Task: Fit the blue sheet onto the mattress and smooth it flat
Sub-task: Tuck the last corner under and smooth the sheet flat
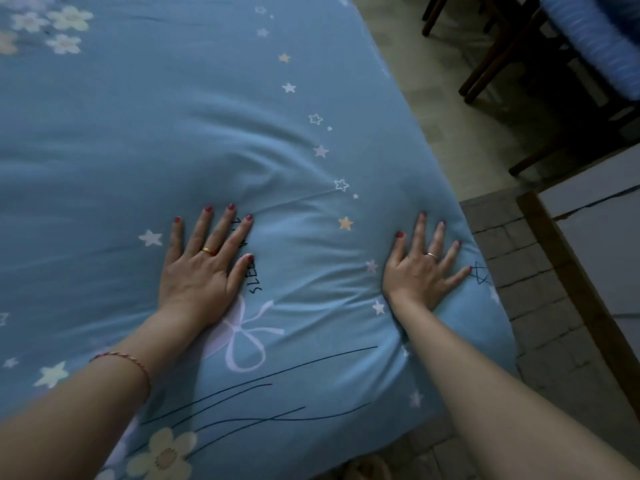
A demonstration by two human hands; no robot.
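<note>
The blue sheet (173, 133), printed with stars, flowers and a bow, covers the mattress and wraps over its near right corner. My left hand (204, 268) lies flat on the sheet with fingers spread, palm down, holding nothing. My right hand (424, 268) presses flat on the sheet close to the right corner, fingers apart. Soft wrinkles fan out from between and beyond the two hands. The mattress itself is hidden under the fabric.
Tiled floor (540, 306) runs along the right of the bed. Dark wooden chair legs (491, 60) and a blue cushion (595, 39) stand at the top right. A wood-edged white panel (595, 230) sits at the right edge.
</note>
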